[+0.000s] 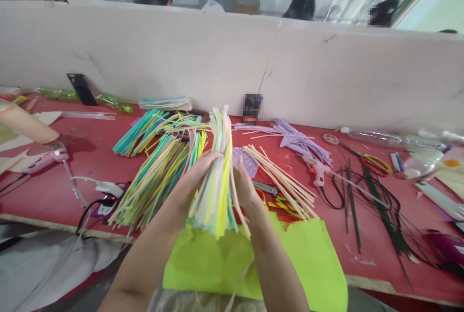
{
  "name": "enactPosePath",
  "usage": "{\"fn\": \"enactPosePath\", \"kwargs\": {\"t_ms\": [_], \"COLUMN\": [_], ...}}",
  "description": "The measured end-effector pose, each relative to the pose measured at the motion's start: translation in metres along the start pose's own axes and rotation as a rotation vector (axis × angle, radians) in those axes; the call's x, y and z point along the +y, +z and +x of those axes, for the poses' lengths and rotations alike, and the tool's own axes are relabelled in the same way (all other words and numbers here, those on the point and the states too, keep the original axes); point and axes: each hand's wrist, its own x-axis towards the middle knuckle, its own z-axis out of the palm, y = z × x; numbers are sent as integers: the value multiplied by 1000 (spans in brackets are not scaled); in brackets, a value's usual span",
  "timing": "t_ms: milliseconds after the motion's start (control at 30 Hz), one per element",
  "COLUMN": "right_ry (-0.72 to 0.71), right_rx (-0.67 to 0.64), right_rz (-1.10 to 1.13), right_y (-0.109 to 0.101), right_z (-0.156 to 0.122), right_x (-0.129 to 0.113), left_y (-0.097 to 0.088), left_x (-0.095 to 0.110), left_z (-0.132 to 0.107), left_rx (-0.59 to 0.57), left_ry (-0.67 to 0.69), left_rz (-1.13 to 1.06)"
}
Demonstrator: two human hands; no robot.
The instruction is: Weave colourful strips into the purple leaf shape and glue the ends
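A thick bundle of pipe cleaners in yellow, mint, pink, lilac and cream stands nearly upright in front of me, above a lime-green sheet. My left hand is closed around its left side, thumb across the front. On the right side, my right hand presses against the bundle and clasps it, its fingertips partly hidden. One cream pipe cleaner slants out at the bundle's lower right, beside my right palm. More mixed pipe cleaners lie heaped left of my hands. Cream pipe cleaners lie to the right.
Purple pipe cleaners, a pink glue gun, scissors and dark green stems lie rightward on the red table. A power strip and another glue gun are leftward. A white partition rises behind; people's heads show beyond.
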Motion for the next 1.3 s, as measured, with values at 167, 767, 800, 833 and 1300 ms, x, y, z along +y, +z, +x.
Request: {"fn": "enactPosePath", "kwargs": {"t_ms": [167,767,800,833,1300], "right_ry": [210,303,305,305,240], "right_rx": [12,157,151,143,116], "right_rz": [178,71,60,45,-66], "right_y": [-13,0,2,3,9], "right_z": [-16,-21,-22,-22,-18], "right_x": [0,22,21,21,27], "left_y": [33,-116,-120,-123,-129], "left_x": [-13,-53,-54,-55,-57], "left_z": [-1,-48,-48,-48,-45], "left_rx": [24,927,931,925,868], "left_ry": [242,18,-14,-38,-71], "left_rz": [385,1411,1431,1446,1366]}}
